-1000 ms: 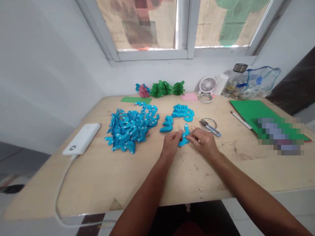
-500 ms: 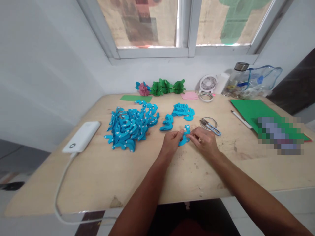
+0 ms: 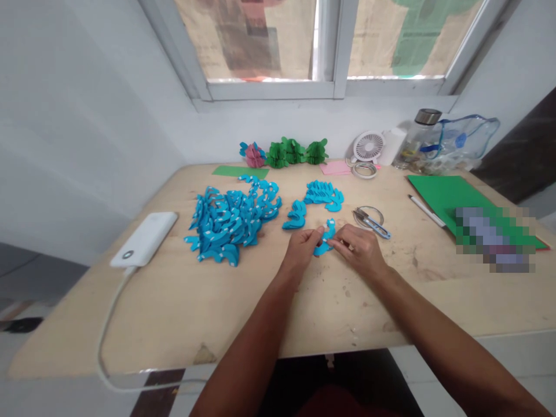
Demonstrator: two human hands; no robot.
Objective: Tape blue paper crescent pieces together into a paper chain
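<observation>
Between my hands is a curved blue paper cutout [image 3: 322, 249] with small white squares on it, just above or on the table. My left hand [image 3: 303, 247] pinches its left side between thumb and fingers. My right hand [image 3: 357, 245] is closed at its right edge, thumb and fingertip together by a white square; whether something tiny is between them is too small to tell. Just beyond lie a small folded stack of blue cutouts [image 3: 295, 215] and a fanned row of blue cutouts [image 3: 324, 194]. A large heap of blue cutouts [image 3: 230, 223] with white squares spreads to the left.
A utility knife [image 3: 372, 224] lies across a tape roll [image 3: 382, 215] right of my hands. Farther right are a white pen [image 3: 426, 211] and green sheets [image 3: 452, 200]. A white power bank [image 3: 145, 240] with a cable sits left. Green paper figures [image 3: 292, 152] and a small fan [image 3: 368, 147] stand behind.
Both hands stay in nearly the same place. The blue cutout has turned slightly between them, and the view has shifted a little.
</observation>
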